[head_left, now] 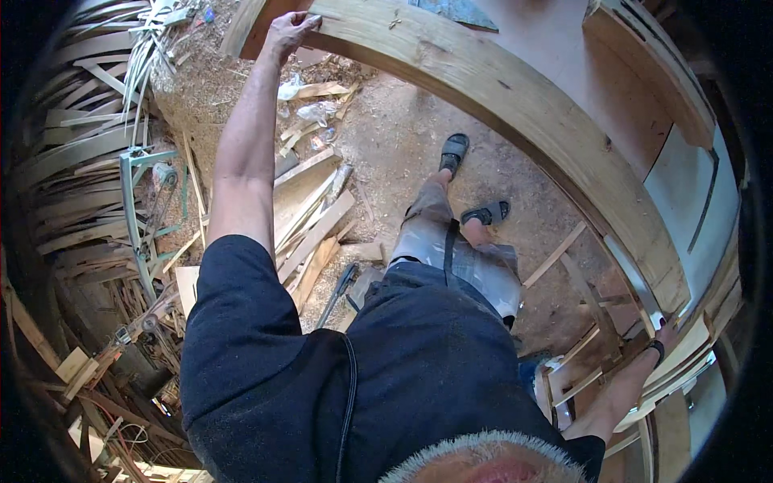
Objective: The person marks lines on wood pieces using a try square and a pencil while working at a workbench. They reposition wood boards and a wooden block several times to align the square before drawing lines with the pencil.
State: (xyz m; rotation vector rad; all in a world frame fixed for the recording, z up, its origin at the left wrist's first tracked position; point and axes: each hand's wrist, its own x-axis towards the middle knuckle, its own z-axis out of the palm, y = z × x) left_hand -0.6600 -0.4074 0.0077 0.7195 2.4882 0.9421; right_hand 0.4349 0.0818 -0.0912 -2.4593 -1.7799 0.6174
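Observation:
A long, wide wooden board [525, 99] lies across the workbench top, its edges bowed by the lens. My left hand [291, 35] pinches the corner at its far left end. At the opposite end, low on the right, my right hand [663, 338] has hold of the board's end. A dark band is on that wrist, and some of the right fingers are hidden. A few wood shavings rest on the board's face, which shows knots and dark marks. Beneath and beyond it is the pale bench top [543, 54].
Another thick timber piece [658, 72] sits on the bench's far side. Offcuts [320, 235], plastic scraps [317, 113] and sawdust cover the floor at my left. Farther left stand a green metal-framed machine [136, 211] and stacked wood strips [90, 145]. Wooden bench legs [589, 290] rise at right.

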